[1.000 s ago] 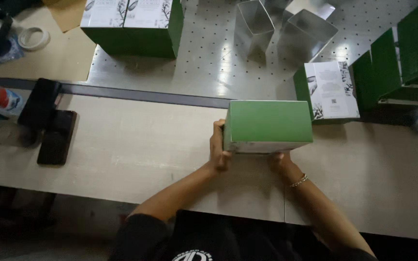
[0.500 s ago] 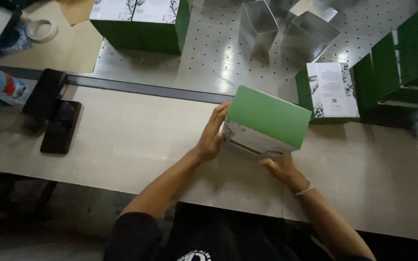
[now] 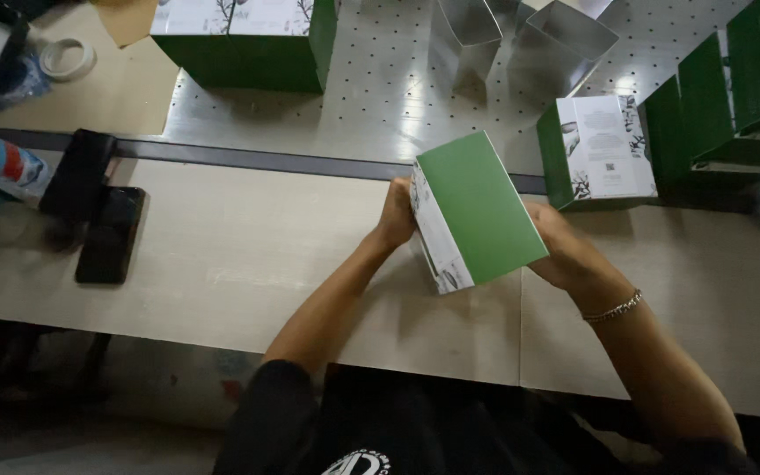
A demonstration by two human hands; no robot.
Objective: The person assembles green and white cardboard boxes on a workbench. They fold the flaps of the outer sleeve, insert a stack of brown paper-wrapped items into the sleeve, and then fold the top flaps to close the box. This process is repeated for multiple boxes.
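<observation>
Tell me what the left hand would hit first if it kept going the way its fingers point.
The left hand points up-right and already touches the green box; that box comes first. Beyond it, probably the dark rail, though depth is unclear.

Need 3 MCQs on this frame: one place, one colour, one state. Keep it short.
1. Where does the black phone lie?
A. left on the pale table
B. on the perforated metal plate
C. atop the held box

2. What colour is the upward broad face of the held box?
A. white
B. green
C. silver

3. How is the held box kept?
A. flat on the table, untouched
B. in one hand only
C. tilted, between both hands

Key:
1 A: the phone lies at the table's left, beside a black block.
2 B: the top face is plain green; the side face is white with print.
3 C: the left hand and the right hand press its opposite sides, and the box sits askew.
</observation>
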